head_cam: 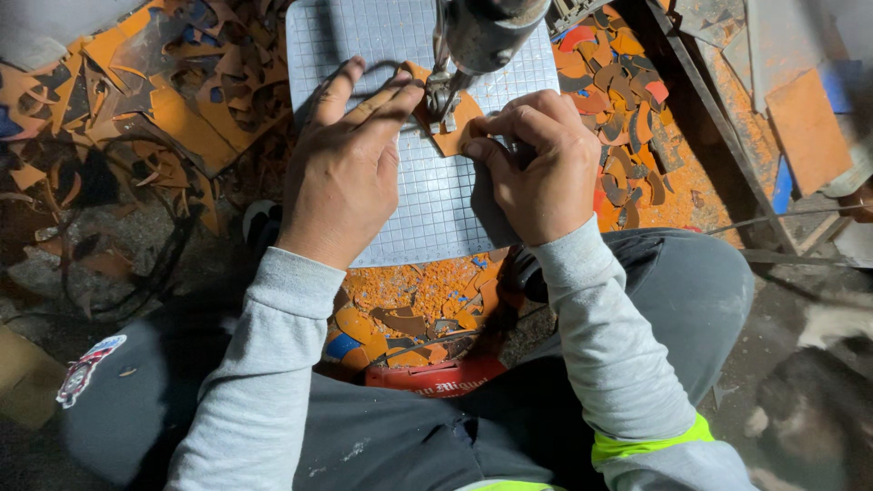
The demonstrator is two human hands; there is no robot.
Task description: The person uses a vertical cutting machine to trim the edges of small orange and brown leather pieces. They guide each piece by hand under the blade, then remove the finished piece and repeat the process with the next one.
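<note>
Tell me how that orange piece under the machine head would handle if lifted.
The orange piece looks thin and flat, so probably light and somewhat bendy, like the curled scraps nearby. Both the left hand and right hand press it, suggesting it slides easily.
</note>
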